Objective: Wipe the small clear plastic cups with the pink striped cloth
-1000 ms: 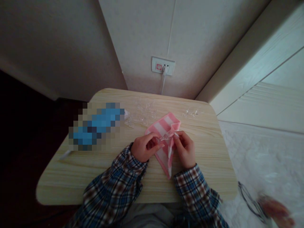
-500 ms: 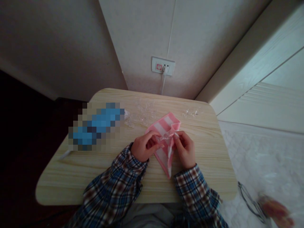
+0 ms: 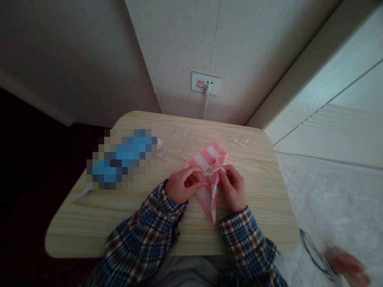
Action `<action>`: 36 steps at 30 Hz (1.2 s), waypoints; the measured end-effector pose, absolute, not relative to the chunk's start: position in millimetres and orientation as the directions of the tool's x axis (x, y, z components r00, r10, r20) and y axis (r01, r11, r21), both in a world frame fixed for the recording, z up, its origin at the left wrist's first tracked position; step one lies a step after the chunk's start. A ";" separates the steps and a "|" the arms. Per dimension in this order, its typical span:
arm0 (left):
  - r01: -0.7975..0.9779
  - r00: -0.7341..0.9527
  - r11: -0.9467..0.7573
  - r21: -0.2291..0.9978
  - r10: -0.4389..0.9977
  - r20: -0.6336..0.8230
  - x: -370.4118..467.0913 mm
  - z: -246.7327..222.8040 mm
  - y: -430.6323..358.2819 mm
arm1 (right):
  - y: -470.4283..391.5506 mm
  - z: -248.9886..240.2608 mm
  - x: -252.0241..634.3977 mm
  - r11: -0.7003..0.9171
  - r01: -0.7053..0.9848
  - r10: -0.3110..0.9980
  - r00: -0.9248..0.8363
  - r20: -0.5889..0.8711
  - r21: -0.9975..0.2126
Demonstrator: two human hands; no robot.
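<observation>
Between my hands is a small clear stemmed piece (image 3: 207, 172), shaped like a tiny goblet; its exact kind is hard to make out. My left hand (image 3: 182, 184) curls thumb and fingers around its left end. At its right end, my right hand (image 3: 234, 185) pinches a fold of a pink-and-white striped cloth (image 3: 206, 195) against or just beside the piece. The rest of the cloth lies under both hands on the wooden table (image 3: 128, 227), one corner pointing toward me.
Several clear small pieces (image 3: 179, 145) lie behind the cloth, and more clear pieces (image 3: 243, 142) lie at the back right. A blurred-out blue item (image 3: 128, 153) is on the left. A wall socket (image 3: 206, 83) holds a plug. Right of the table, cables (image 3: 315, 255) rest on a pale quilted surface.
The clear piece and the cloth fold at its right end have shifted very slightly. Both hands keep nearly the same position and hold.
</observation>
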State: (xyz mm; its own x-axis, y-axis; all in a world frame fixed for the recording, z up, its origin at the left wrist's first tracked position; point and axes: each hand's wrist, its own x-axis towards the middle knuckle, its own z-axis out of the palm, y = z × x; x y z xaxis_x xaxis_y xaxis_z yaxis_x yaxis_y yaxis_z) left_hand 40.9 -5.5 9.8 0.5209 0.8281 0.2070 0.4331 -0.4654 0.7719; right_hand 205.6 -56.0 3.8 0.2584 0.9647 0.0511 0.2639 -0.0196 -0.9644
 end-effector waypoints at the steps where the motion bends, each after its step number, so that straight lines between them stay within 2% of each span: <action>1: 0.434 0.520 -0.475 0.766 0.826 0.217 40.9 9.8 -5.4 | -55.9 3.8 205.7 -0.023 0.268 0.964 0.261 0.050 -0.963; 11: 0.414 0.558 -0.528 0.742 0.791 0.252 40.9 11.3 -6.0 | -56.6 3.6 205.6 -0.025 0.256 0.960 0.274 0.048 -0.966; 21: 0.429 0.532 -0.469 0.772 0.822 0.204 40.4 12.1 -6.4 | -56.8 6.9 204.9 -0.013 0.245 0.964 0.262 0.053 -0.969; 31: 0.422 0.552 -0.572 0.703 0.778 0.301 39.7 8.6 -5.1 | -56.2 5.4 205.5 -0.014 0.254 0.960 0.274 0.058 -0.967; 36: 0.443 0.552 -0.550 0.708 0.790 0.268 40.3 6.7 -4.9 | -56.5 6.0 205.9 -0.017 0.267 0.959 0.277 0.060 -0.963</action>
State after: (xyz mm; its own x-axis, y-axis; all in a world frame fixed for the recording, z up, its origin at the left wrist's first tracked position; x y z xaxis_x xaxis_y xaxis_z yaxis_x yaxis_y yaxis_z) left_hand 40.3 -4.9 6.7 0.5519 0.7895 0.2685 0.4430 -0.5503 0.7077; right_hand 205.9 -56.5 6.0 0.2773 0.9589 0.0596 0.2674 -0.0174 -0.9634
